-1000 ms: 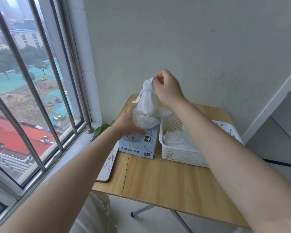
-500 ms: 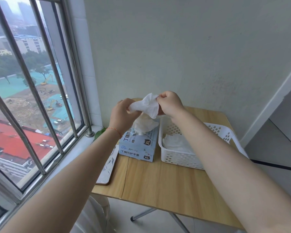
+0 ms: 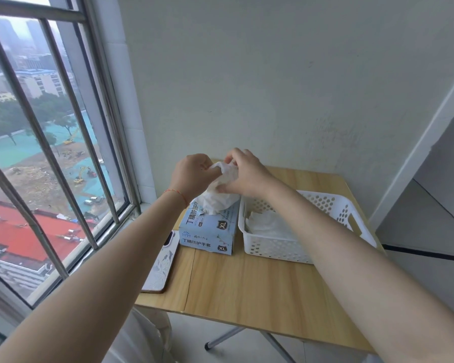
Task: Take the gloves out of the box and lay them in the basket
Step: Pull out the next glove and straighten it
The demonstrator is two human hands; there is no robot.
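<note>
A light-blue glove box (image 3: 207, 231) stands on the wooden table (image 3: 247, 281), with white gloves bulging out of its top (image 3: 215, 203). Both hands meet just above the box on one crumpled white glove (image 3: 227, 171). My left hand (image 3: 193, 176) pinches its left end. My right hand (image 3: 247, 174) grips the other side, fingers curled over the glove. To the right of the box stands a white perforated basket (image 3: 333, 205) holding several white gloves (image 3: 268, 224).
A phone in a pale patterned case (image 3: 160, 265) lies at the table's left edge beside the box. A barred window (image 3: 63, 142) runs along the left; a wall stands right behind the table. The table's near half is bare wood.
My right hand came down from high above the box, and my left hand rose off the box to take the glove's other end. Both hands now bunch the glove closer together.
</note>
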